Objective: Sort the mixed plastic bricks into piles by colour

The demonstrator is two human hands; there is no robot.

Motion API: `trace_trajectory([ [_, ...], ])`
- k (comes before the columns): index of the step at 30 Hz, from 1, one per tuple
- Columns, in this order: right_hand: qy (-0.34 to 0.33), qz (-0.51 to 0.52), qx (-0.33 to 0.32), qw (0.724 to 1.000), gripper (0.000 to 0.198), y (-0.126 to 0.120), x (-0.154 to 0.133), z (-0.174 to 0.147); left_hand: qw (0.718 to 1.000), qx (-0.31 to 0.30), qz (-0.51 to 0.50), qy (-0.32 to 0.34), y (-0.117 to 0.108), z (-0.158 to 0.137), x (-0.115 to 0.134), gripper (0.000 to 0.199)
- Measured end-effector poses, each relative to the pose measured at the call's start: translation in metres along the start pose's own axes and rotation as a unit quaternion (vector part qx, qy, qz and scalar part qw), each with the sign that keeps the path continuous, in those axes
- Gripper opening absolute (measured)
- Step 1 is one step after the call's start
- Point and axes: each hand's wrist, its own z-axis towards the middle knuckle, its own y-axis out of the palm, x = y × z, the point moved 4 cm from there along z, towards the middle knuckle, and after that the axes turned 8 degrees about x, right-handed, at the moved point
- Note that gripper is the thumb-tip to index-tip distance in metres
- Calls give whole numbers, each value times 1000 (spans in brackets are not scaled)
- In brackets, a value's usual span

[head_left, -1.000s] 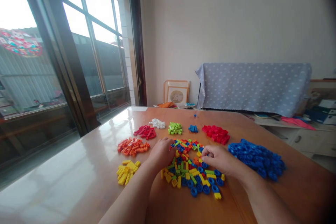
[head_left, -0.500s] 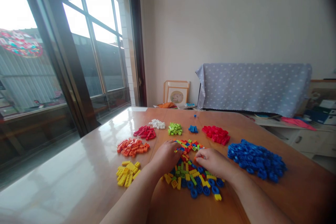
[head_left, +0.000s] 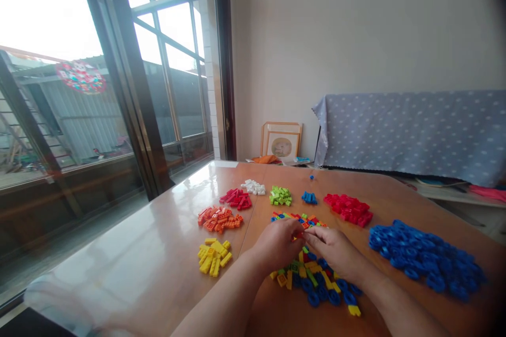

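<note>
Over the mixed pile of toy bricks (head_left: 310,274), my left hand (head_left: 279,242) and my right hand (head_left: 330,247) meet at the fingertips. Both hands are closed in a pinch. A hint of reddish-orange shows between the fingertips, but most of what they hold is hidden. Beneath them lie yellow, green, red, orange and blue pieces, with blue rings along the near side. Part of the pile is covered by my hands and forearms.
Sorted piles surround the mixed one: yellow bricks (head_left: 214,258), orange bricks (head_left: 219,219), dark red bricks (head_left: 236,199), white pieces (head_left: 253,187), lime green bricks (head_left: 280,195), small blue pieces (head_left: 309,198), red bricks (head_left: 348,209) and blue rings (head_left: 425,258). A window stands left of the table (head_left: 158,242).
My hands were apart over the pile and have come together at the fingertips. The view has turned left, so the table and piles appear farther right.
</note>
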Motion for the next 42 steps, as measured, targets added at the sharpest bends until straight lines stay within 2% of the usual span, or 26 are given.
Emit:
trace_trajectory([
  [3, -3, -11, 9, 1000, 47, -3, 3, 0, 997, 18, 73, -29, -7, 1, -11, 18],
  [5, -11, -28, 28, 999, 46, -8, 4, 1, 987, 26, 142, -72, -15, 0, -24, 19],
  [9, -23, -47, 58, 997, 45, -14, 5, 1, 946, 31, 251, -203, -35, -6, -56, 23],
  [11, -22, -52, 63, 996, 45, -14, 5, 1, 927, 28, 268, -263, -42, -9, -69, 22],
  [13, -22, -55, 65, 996, 45, -14, 4, 0, 917, 28, 267, -294, -46, -11, -74, 23],
  [17, -24, -47, 65, 997, 44, -15, 3, 0, 937, 40, 239, -253, -36, -7, -62, 30],
  [20, -16, -53, 77, 995, 45, -19, 6, 2, 960, 4, 189, -205, -16, -5, -47, 29],
  [24, -12, -71, 83, 994, 48, -23, 12, 5, 972, -22, 145, -182, 1, -5, -34, 32],
  [34, -9, -66, 101, 993, 48, -26, 10, 7, 964, 6, 146, -221, -9, -12, -24, 46],
  [42, -21, -56, 112, 992, 44, -24, 2, 3, 955, -16, 172, -241, -18, -19, -29, 53],
])
